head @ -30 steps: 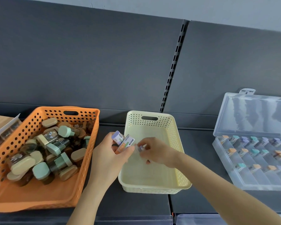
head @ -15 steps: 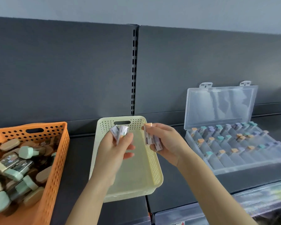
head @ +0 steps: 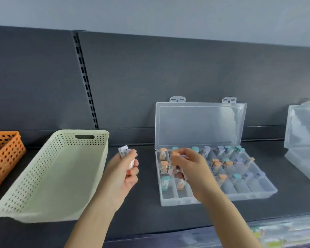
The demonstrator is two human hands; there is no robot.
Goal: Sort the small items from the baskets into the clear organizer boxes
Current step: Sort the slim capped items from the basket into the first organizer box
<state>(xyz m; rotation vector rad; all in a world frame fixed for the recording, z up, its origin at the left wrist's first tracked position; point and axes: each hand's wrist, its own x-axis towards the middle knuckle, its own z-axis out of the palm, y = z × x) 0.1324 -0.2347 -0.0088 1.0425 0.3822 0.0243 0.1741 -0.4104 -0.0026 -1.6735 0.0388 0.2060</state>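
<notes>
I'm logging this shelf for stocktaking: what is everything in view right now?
Orange basket: one, orange, far left, cut off.
Cream basket: one, cream, left of centre.
Organizer box: one, clear, lid up, right of centre.
Second clear box: one, clear, right edge, cut off.
Sorted vials: some twenty, orange, teal, purple caps, in organizer compartments.
Left-hand vials: count unclear, white labels, between cream basket and organizer.
Right-hand vials: count unclear, blurred, over organizer's left compartments.
Left hand: grips left-hand vials.
Right hand: grips right-hand vials.
</notes>
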